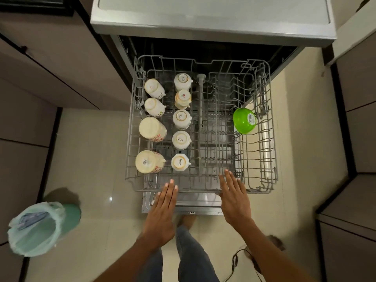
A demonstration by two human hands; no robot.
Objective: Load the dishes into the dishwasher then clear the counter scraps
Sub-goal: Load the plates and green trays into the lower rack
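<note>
Head view: while the upper rack [201, 123] stands pulled out over the open door, I reach for its front rail.
Left hand [162, 208]: fingers straight, holding nothing, at the rail.
Right hand [234, 198]: flat, empty, fingertips over the rail, likely to push.
Load: 9 cups [181, 119] upside down so they drain; green bowl [244, 121] tilted at right.

We look straight down on the grey wire rack [266, 139], pulled out of the open dishwasher [211, 21] at twelve o'clock. Down its nine o'clock side stand two rows of upturned cups: four floral ones [152, 129] by the outer wall, five white ones [182, 119] just inside them. A green bowl [244, 121] leans on its side at three o'clock. Our left hand [162, 210] and right hand [234, 198] lie flat, fingers straight, at the rack's near rail at six o'clock. A lined green bin [40, 226] stands on the floor at eight o'clock.
</note>
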